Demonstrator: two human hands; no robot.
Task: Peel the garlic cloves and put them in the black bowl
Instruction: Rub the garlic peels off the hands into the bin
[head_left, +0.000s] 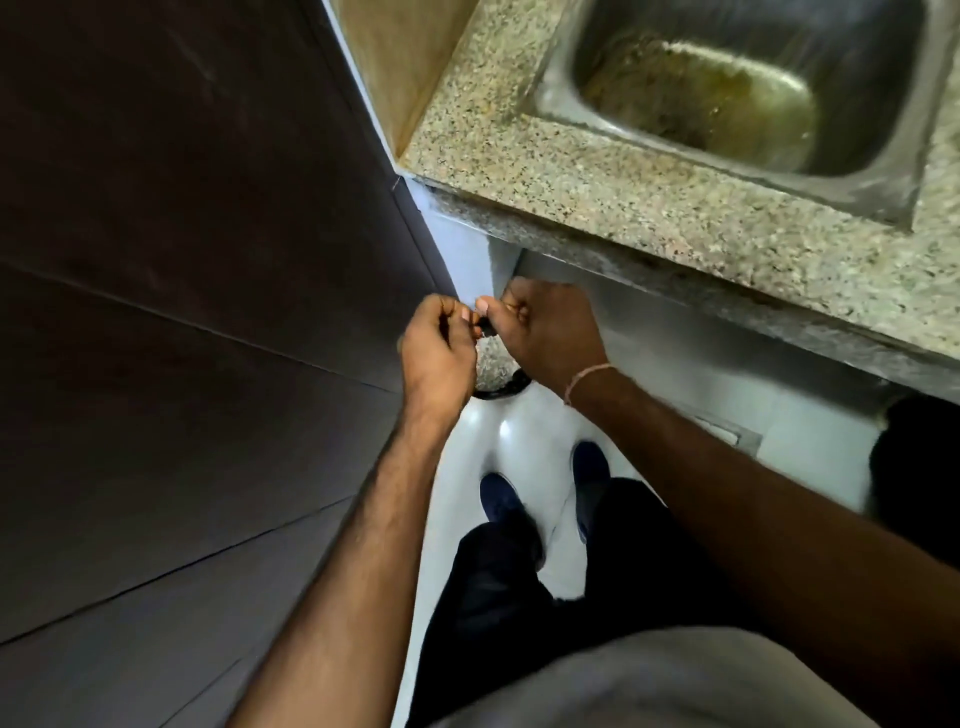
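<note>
My left hand (439, 345) and my right hand (545, 332) meet thumb to thumb in front of me, below the counter's edge. Both have curled fingers and pinch one small thing (484, 323) between the fingertips. It is mostly hidden and looks like a garlic clove. Directly under the hands, on the floor, stands a round black-rimmed container (501, 388) with pale speckled contents. I cannot tell whether it is the black bowl or a bin. A thin band circles my right wrist.
A speckled granite counter (597, 171) with a steel sink (727, 88) runs at the upper right. A dark panelled wall (182, 260) fills the left. My feet in blue shoes (501, 501) stand on the glossy white floor. A dark object (919, 467) sits at the right edge.
</note>
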